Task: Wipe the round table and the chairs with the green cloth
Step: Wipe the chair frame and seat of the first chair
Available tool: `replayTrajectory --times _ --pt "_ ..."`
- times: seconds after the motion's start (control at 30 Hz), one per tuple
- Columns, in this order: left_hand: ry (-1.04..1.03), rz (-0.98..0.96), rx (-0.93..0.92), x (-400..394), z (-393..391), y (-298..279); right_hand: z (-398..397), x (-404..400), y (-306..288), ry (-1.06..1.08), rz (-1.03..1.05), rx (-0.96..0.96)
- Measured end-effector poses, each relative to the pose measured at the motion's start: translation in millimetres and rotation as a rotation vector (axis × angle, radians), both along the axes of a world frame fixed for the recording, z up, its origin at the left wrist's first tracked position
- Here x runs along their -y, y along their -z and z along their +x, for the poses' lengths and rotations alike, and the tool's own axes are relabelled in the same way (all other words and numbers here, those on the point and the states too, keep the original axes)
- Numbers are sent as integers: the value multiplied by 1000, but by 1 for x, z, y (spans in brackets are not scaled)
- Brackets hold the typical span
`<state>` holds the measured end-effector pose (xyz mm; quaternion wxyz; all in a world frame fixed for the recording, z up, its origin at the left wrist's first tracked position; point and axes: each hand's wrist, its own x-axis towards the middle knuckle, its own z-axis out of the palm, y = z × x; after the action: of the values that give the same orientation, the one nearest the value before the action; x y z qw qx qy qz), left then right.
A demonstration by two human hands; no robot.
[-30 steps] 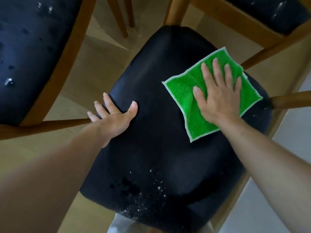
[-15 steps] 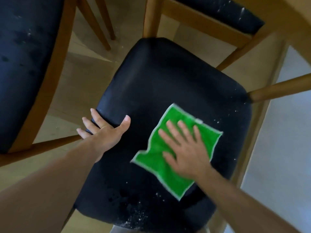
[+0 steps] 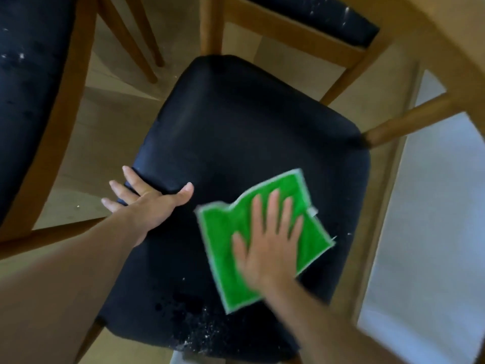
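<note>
Since a moment ago the green cloth (image 3: 262,240) slides right on the near chair seat (image 3: 236,132) under the right hand (image 3: 267,248), fingers spread flat, left hand (image 3: 147,206) splayed bracing; it risks bunching and missing the near-edge crumbs (image 3: 202,334).

Right hand (image 3: 270,248) flat on green cloth (image 3: 223,232) atop black seat (image 3: 249,127); left hand (image 3: 152,203) on seat edge.

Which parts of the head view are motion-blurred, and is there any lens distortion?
Head view: the right hand and its forearm are smeared by motion, and the green cloth has soft edges; the left hand on the black seat is sharper. Wide-angle bending curves the wooden chair frames toward the picture's edges. Lighting is dim; no glare.
</note>
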<state>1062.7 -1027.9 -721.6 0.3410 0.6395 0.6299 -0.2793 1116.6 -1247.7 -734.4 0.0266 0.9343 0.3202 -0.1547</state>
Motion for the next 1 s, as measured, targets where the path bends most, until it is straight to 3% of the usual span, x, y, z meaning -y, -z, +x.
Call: replayTrajectory --times 0.07,0.13,0.2,0.33,0.5,0.6,0.7,0.77,0.87,1.0 --pt "-6 42 -4 3 0 0 -36 17 1 -193 30 -61" --pt "-18 60 7 4 -1 2 -22 27 5 -230 71 -69" --pt "-27 47 15 3 -3 3 14 34 6 -82 62 -17" --pt "-37 17 21 1 -3 6 104 43 5 437 74 32" --pt "-32 26 18 3 -1 6 173 22 11 581 129 58" --pt "-29 37 22 3 -1 7 161 18 11 643 171 90" --pt "-39 37 23 4 -1 5 83 22 5 722 125 118" --pt "-38 45 17 6 -1 3 9 20 -3 637 55 38" --pt "-38 102 25 7 0 4 -75 14 -4 345 -42 -78" --pt "-31 125 37 7 -1 8 -57 31 1 62 -4 -90"
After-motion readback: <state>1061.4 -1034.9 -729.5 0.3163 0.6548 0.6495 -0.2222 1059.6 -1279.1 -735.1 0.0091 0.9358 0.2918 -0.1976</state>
